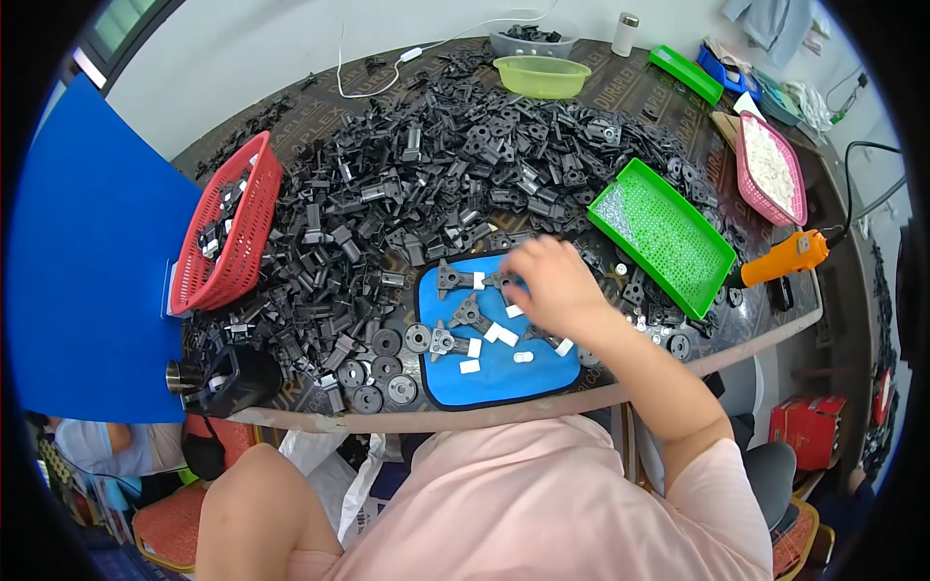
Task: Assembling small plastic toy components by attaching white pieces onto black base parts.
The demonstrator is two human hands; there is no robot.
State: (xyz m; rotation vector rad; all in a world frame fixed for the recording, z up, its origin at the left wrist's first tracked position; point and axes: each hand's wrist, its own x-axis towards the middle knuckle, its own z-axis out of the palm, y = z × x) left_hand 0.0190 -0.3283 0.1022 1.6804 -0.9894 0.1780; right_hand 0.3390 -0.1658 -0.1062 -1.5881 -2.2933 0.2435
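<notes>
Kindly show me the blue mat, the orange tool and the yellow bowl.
Blue mat [497,382], head view: bare lower part.
Orange tool [783,259], head view: orange body.
Yellow bowl [542,79], head view: front wall.

wide fisheye view from head height, downward across the nearby table [368,422]

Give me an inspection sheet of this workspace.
Surface: dark table, blue mat near its front edge.
Job's things: black parts and white pieces on the mat.
Clutter: heaped black pieces; red basket left, green tray right.
Hands: right hand at the mat, grip unclear; left hand out of view.
Cables: white cord toward the back; black cable at the orange tool.
Surroundings: blue panel left; red box lower right.
</notes>
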